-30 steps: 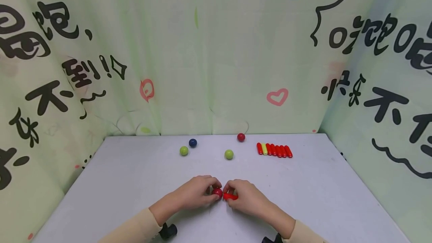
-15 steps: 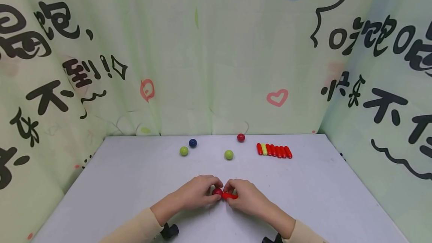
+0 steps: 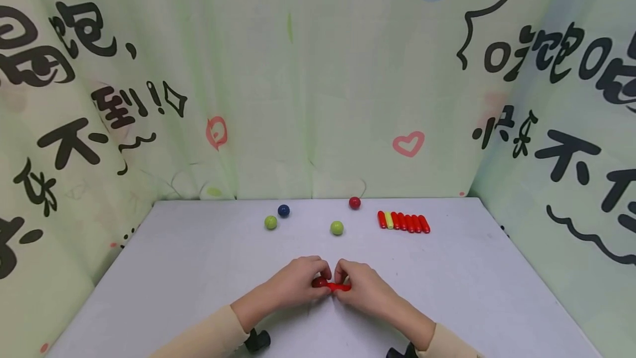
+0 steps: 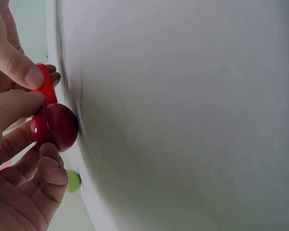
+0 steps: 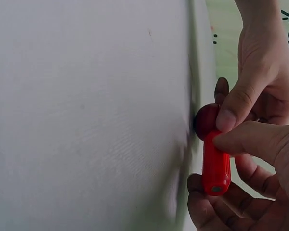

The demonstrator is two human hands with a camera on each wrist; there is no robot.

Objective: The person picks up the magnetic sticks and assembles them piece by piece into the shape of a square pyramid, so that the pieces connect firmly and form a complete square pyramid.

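My left hand (image 3: 300, 282) holds a dark red ball (image 4: 61, 127) low over the white table, its thumb reaching onto the junction with a bright red rod. Against that ball sits one end of the red rod (image 5: 216, 166); its other end shows a small grey disc in the right wrist view. My right hand (image 3: 366, 290) grips this rod between thumb and fingers. Both thumbs lie close together near the joint. In the head view, fingers cover much of the ball and part of the rod.
Toward the back of the table (image 3: 199, 269) lie a blue ball (image 3: 284, 211), a green ball (image 3: 270, 222), another green ball (image 3: 337, 228) and a red ball (image 3: 355, 203). At the back right several red rods (image 3: 409, 223) lie in a row with one yellow rod (image 3: 389, 220).
My left hand has shifted slightly right, and its thumb has slid from the ball toward the rod. The ball and rod, slightly apart a second ago, now touch.
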